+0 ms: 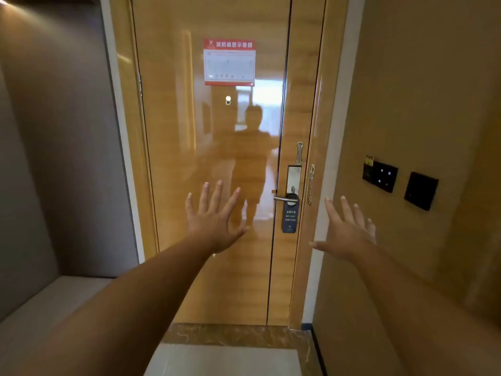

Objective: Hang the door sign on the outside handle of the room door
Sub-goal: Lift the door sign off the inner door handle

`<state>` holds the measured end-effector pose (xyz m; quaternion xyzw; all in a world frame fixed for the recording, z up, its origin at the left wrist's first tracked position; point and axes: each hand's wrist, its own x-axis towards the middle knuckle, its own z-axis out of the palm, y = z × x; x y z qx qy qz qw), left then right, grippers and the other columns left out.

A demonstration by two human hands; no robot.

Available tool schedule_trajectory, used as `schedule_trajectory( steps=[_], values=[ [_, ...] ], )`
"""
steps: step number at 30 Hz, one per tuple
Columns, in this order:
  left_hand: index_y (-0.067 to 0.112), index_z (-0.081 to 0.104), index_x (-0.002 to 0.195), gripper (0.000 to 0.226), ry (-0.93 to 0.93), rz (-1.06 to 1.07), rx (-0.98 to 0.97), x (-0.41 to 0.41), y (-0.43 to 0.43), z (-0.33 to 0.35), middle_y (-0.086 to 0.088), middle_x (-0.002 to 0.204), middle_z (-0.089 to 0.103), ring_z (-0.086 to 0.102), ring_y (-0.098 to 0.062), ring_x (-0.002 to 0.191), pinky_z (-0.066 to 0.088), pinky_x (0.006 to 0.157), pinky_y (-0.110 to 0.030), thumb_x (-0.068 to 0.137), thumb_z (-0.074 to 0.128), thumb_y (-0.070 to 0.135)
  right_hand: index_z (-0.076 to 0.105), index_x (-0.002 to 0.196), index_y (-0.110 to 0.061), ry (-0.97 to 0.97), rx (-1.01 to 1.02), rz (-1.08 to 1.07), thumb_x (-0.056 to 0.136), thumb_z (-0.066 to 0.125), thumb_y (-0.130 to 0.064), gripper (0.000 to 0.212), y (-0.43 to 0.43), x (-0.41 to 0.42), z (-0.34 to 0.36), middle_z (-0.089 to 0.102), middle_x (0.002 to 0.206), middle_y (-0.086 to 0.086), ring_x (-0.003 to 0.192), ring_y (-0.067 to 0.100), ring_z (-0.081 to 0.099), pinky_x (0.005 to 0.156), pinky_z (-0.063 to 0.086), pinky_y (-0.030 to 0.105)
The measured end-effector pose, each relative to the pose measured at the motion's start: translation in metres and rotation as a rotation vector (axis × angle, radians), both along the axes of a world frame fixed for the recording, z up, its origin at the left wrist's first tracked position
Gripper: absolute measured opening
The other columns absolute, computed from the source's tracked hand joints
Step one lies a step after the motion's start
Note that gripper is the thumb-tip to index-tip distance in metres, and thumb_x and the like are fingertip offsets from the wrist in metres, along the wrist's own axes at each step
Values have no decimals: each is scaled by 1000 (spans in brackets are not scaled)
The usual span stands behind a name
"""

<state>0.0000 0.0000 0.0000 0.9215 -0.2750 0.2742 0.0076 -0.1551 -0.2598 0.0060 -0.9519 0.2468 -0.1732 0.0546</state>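
Note:
A glossy wooden room door (217,164) stands closed in front of me. A dark blue "do not disturb" door sign (290,217) hangs from the silver inside lever handle (280,198) at the door's right side. My left hand (214,221) is raised in front of the door, fingers spread, holding nothing, left of the sign. My right hand (348,230) is raised with spread fingers too, empty, to the right of the sign, in front of the door frame.
A safety chain (311,185) hangs on the frame beside the lock plate (294,176). A red-and-white evacuation notice (229,62) and a peephole (228,100) are on the door. Black switch panels (380,173) sit on the right wall. A grey wall stands at the left.

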Motion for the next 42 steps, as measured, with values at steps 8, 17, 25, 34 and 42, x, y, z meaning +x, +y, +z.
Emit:
schedule_trajectory(
  steps=[8, 17, 25, 34, 42],
  values=[
    [37, -29, 139, 88, 8, -53, 18, 133, -66, -14, -4, 155, -27, -27, -32, 139, -6, 110, -64, 75, 9, 84, -19, 141, -41, -29, -21, -79, 66, 63, -68, 114, -58, 118, -22, -16, 159, 1, 144, 30, -13, 113, 5, 59],
    [38, -24, 141, 103, 142, -198, 104, 285, -167, -48, -7, 155, -25, -25, -35, 138, -5, 109, -65, 69, 31, 87, -18, 140, -45, -69, 48, -224, 68, 61, -68, 109, -138, 230, -37, -10, 159, -1, 144, 34, 0, 109, 19, 60],
    [36, -27, 140, 111, 228, -244, 100, 368, -261, -103, -5, 150, -27, -21, -33, 139, -2, 110, -65, 67, 43, 84, 7, 141, -43, -53, 256, -205, 69, 72, -49, 97, -221, 325, -74, 25, 152, 12, 136, 40, 27, 98, 37, 59],
    [22, -23, 142, 99, 324, -264, 215, 469, -359, -147, -4, 156, -21, -16, -25, 142, 3, 113, -57, 81, 42, 65, 52, 124, -17, -196, 642, 119, 80, 67, -11, 47, -312, 478, -136, 61, 110, 2, 77, -1, 51, 55, 39, 7],
    [25, -28, 140, 103, 488, -337, 206, 500, -409, -186, 2, 155, -21, -18, -17, 141, 1, 113, -51, 84, 57, 39, 33, 141, -24, -129, 784, 67, 77, 65, 0, 76, -363, 558, -172, 54, 132, 8, 108, 25, 55, 65, 45, 24]
  ],
)
